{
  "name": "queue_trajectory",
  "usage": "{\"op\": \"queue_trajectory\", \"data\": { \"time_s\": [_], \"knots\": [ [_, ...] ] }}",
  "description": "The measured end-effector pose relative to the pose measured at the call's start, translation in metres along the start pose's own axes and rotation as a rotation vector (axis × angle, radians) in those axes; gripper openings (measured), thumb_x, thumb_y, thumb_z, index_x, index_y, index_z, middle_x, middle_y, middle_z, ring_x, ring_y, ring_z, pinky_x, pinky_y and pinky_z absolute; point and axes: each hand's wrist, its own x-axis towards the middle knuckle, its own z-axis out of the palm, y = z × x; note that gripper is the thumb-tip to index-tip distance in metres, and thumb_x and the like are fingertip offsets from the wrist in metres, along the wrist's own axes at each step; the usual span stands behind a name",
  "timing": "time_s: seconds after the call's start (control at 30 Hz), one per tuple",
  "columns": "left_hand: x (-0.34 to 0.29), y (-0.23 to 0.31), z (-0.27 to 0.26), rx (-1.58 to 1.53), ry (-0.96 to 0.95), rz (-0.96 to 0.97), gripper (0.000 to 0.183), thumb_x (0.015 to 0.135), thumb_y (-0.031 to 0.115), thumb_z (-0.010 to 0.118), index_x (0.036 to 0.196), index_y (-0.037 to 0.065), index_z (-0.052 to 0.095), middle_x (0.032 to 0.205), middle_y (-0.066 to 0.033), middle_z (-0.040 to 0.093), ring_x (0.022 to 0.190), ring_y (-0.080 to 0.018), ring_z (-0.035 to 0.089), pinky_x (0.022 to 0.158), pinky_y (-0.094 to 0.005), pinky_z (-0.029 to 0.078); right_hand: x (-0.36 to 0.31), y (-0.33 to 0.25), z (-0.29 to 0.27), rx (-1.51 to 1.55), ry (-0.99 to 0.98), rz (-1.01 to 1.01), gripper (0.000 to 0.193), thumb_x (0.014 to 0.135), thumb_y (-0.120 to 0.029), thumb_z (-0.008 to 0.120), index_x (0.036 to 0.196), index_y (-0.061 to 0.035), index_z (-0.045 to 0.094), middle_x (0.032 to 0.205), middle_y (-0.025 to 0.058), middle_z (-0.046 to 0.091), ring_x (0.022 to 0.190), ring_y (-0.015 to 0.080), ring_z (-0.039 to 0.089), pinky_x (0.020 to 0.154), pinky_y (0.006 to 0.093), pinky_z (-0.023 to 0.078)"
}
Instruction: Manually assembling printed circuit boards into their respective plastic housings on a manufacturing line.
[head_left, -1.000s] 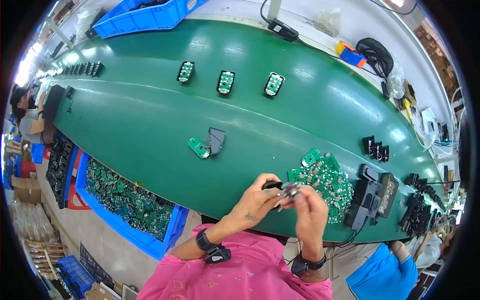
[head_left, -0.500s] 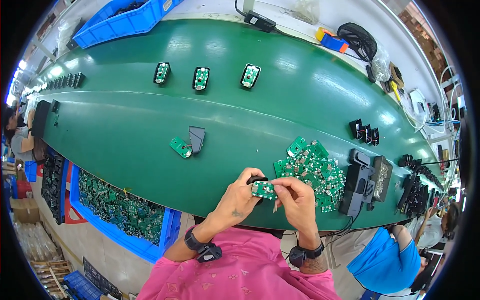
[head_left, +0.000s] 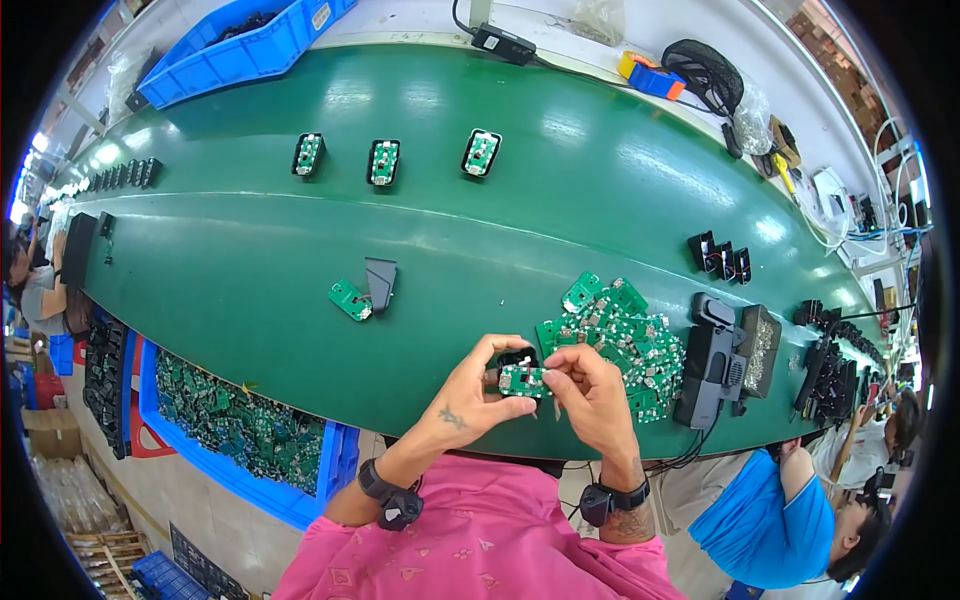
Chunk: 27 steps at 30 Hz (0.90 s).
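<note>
My left hand [head_left: 468, 398] is closed around a small black plastic housing [head_left: 517, 356], its thumb below the near edge of a green circuit board [head_left: 522, 381]. That board lies against the near side of the housing, and its right end is pinched in my right hand [head_left: 590, 392]. How far the board sits inside the housing I cannot tell. Just beyond my right hand spreads a pile of green circuit boards [head_left: 625, 340]. Farther left on the green table [head_left: 440, 235], another circuit board [head_left: 350, 300] rests beside a dark grey housing [head_left: 379, 284].
Three black housings with boards in them [head_left: 383, 162] stand in a row at the back. To the right are a dark grey device [head_left: 711, 360], a box of small metal parts [head_left: 761, 350] and empty-looking housings [head_left: 719, 257]. A blue crate [head_left: 340, 475] of boards stands lower left; a person in blue [head_left: 765, 520] sits at right.
The black housing has turned in my left hand, and more of it shows behind the board. My left thumb has stretched out along the board's near side. The whole view has shifted slightly.
</note>
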Motion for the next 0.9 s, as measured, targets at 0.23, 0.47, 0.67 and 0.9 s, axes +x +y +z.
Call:
{"op": "queue_trajectory", "data": {
  "time_s": [0.23, 0.47, 0.67, 0.9],
  "knots": [
    [0.001, 0.009, 0.002, -0.199, 0.0, -0.1, 0.056, 0.092, 0.004, 0.065, 0.144, 0.007, 0.044, 0.12, -0.0058, 0.058, 0.107, -0.0124, 0.058, 0.089, -0.0286, 0.052, 0.002, -0.003, 0.001, -0.127, 0.036, -0.11, 0.009, 0.089, -0.002, 0.069, 0.098, -0.0009, 0.066, 0.085, 0.0028, 0.062, 0.071, 0.01, 0.059, 0.06, 0.0246, 0.047],
    [0.004, 0.0, 0.011, -0.112, 0.007, -0.097, 0.049, 0.093, -0.002, 0.058, 0.141, 0.002, 0.046, 0.118, -0.0086, 0.06, 0.106, -0.0116, 0.059, 0.087, -0.0268, 0.056, 0.006, 0.002, 0.013, -0.289, 0.164, -0.355, 0.015, 0.08, -0.009, 0.077, 0.095, -0.0088, 0.077, 0.114, 0.0088, 0.055, 0.107, 0.0236, 0.051, 0.085, 0.0342, 0.046],
    [0.002, 0.005, 0.017, -0.004, 0.153, 0.004, 0.048, 0.092, -0.004, 0.06, 0.139, 0.003, 0.05, 0.121, -0.0114, 0.062, 0.106, -0.0112, 0.061, 0.083, -0.0274, 0.057, -0.012, 0.01, 0.031, -0.339, 0.343, -0.424, 0.009, 0.084, -0.007, 0.073, 0.093, -0.0053, 0.073, 0.115, 0.0111, 0.055, 0.104, 0.025, 0.051, 0.083, 0.0362, 0.046],
    [-0.001, 0.018, 0.017, 0.221, 0.255, 0.147, 0.05, 0.088, -0.007, 0.063, 0.137, 0.005, 0.056, 0.113, -0.009, 0.067, 0.094, -0.0107, 0.065, 0.079, -0.026, 0.056, -0.018, -0.002, 0.029, -0.373, 0.345, -0.412, 0.004, 0.088, -0.002, 0.068, 0.091, -0.0006, 0.066, 0.087, 0.0132, 0.063, 0.071, 0.0277, 0.062, 0.06, 0.0361, 0.048]
  ]
}}
